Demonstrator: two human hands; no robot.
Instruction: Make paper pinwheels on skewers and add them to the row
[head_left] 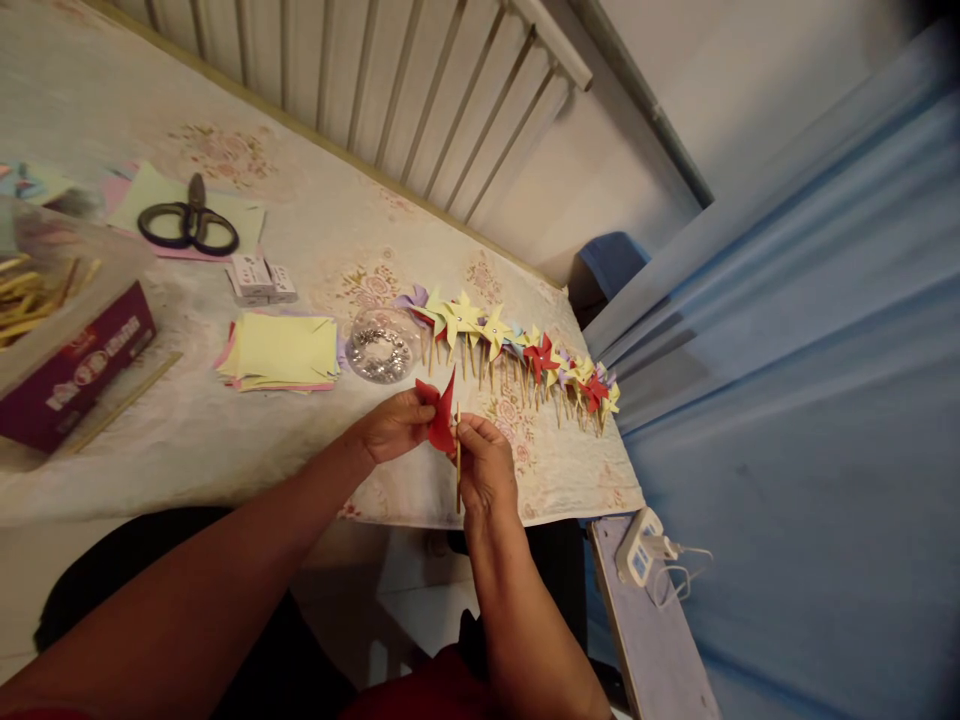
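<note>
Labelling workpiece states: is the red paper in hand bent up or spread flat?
Bent up: the red paper rises in two points between the left hand and right hand. Cannot tell whether it's creased.

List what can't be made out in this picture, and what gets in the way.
All in the head view:
1. Whether the red paper touches the stick: fingers of the right hand cover the spot.
2. The exact count of pinwheels: they overlap.
3. The far side of the purple-labelled tub: cut off by the left edge.
4. Print on the small boxes: too small.
</note>
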